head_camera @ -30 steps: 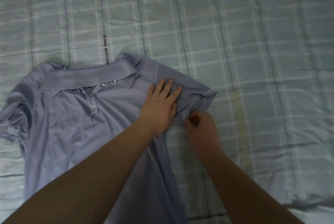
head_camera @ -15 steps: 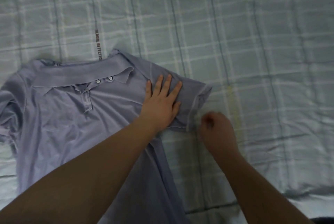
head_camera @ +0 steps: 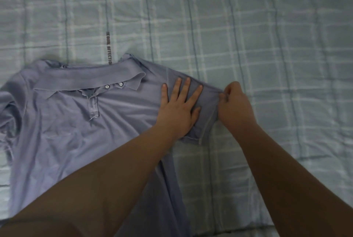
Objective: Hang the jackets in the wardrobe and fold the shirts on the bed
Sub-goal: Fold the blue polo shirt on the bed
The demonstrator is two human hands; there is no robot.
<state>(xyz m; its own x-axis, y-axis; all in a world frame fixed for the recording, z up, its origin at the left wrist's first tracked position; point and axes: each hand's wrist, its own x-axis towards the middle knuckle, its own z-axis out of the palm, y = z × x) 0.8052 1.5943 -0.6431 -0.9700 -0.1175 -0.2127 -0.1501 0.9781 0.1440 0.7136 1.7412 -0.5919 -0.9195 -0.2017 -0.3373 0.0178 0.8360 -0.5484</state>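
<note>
shirt (head_camera: 80, 122) lies face up on the bed (head_camera: 267, 45). left hand (head_camera: 179, 110) presses flat, fingers straight, on its sleeve (head_camera: 207, 106); right hand (head_camera: 236, 103) pinches the sleeve's outer edge.

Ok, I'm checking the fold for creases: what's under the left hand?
The left hand presses flat on the sleeve of the shirt, which lies on the checked bedsheet; the right hand pinches the sleeve's edge. Any crease under the palm is covered.
</note>
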